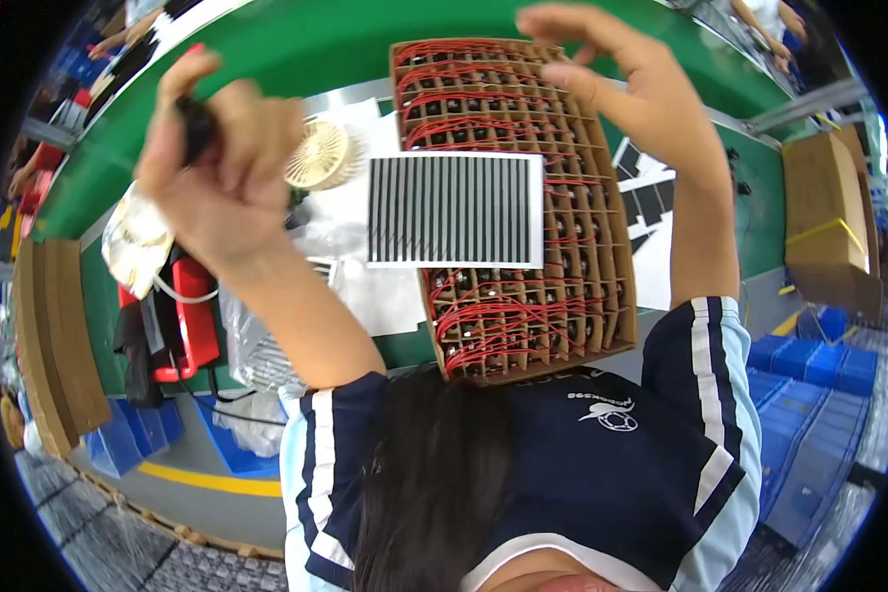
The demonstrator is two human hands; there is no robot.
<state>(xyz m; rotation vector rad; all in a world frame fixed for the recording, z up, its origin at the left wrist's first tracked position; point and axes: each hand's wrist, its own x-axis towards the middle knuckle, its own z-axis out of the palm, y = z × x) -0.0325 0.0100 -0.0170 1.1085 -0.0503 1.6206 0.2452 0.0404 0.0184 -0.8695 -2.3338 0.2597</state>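
Observation:
My left hand (222, 168) is raised on the left, blurred by motion, with its fingers curled around a small black part (197, 130). A bit of red shows at the fingertip; the part's exact kind is smeared. My right hand (607, 74) is over the far right corner of a divided cardboard tray (617, 286), its fingers apart and curved with nothing in them. Small dark round parts with red wires (493, 321) fill the tray's cells. Across the tray's left side lies a white sheet with black strips (454, 210).
A cream fan grille (318, 155) sits on white paper left of the tray. Clear plastic bags (257, 335) and a red-and-black item (197, 316) are nearer on the left. More black-strip sheets (649, 202) lie at right. Cardboard boxes (827, 207) and blue bins (809, 405) flank the green table.

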